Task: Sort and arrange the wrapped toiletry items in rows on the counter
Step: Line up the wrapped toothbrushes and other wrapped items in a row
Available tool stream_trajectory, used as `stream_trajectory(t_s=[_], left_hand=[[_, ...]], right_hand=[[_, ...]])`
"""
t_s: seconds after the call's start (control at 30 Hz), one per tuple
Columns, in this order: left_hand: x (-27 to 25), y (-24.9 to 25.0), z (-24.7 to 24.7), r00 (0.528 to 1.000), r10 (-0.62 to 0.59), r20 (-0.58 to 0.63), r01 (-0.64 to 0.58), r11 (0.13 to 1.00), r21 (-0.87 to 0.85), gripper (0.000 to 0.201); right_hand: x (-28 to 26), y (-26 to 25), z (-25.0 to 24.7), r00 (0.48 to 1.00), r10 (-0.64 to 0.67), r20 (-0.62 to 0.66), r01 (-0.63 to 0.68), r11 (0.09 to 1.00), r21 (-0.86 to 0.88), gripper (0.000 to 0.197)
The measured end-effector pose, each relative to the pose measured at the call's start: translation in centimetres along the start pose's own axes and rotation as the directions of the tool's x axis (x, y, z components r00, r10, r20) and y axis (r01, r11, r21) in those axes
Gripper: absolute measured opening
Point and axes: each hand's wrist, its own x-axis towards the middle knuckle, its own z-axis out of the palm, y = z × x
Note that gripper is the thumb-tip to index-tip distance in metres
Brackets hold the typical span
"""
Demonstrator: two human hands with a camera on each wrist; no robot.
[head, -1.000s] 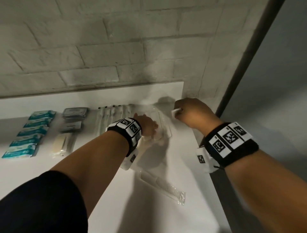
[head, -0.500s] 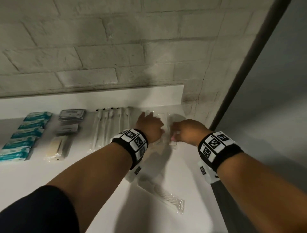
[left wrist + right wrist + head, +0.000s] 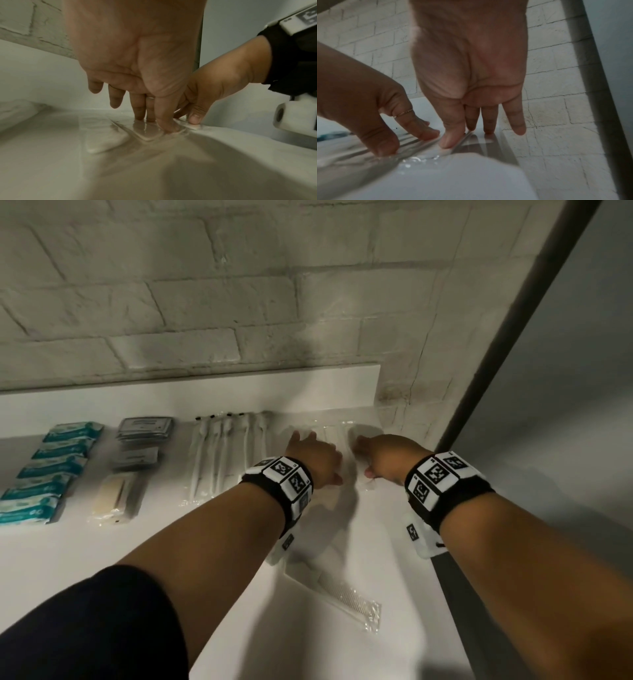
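Observation:
Flat items in clear wrap (image 3: 337,433) lie side by side at the back right of the white counter (image 3: 171,542). My left hand (image 3: 313,457) presses straight fingers (image 3: 139,108) and its thumb down on one clear packet (image 3: 147,131); another packet (image 3: 104,136) lies just left of it. My right hand (image 3: 380,457) is close beside it, its straight fingers (image 3: 488,121) and thumb touching the neighbouring clear packet (image 3: 481,143). Neither hand curls round anything. A wrapped comb (image 3: 346,599) lies slantwise nearer to me, under my left forearm.
Rows stand along the back: teal packets (image 3: 51,467) at far left, grey sachets (image 3: 144,429), a beige wrapped item (image 3: 114,498), wrapped toothbrushes (image 3: 222,453). A brick wall (image 3: 205,302) backs the counter. The counter's right edge (image 3: 442,577) drops off beside a dark post (image 3: 513,320).
My right hand, raised near the wall gripping a small white item, has come down onto the counter beside my left. Both hands have slid farther back and now lie flat on the packets.

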Motion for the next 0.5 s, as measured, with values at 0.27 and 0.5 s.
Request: stream_trajectory(t_s=[0.27,0.5], left_hand=[[0.2,-0.2,-0.8,0.996,-0.002,0.086,0.001,1.0,0.014,0.055],[0.4,0.0,-1.3,0.993,-0.014,0.12,0.007,0.998,0.055,0.064]], right_hand=[[-8.9,-7.5,0.2,0.96,-0.243,0.143,0.236,0.97,0.063,0.036],[-9.5,-11.6,5.0,0.928,-0.339,0.156,0.367,0.906,-0.212,0.08]])
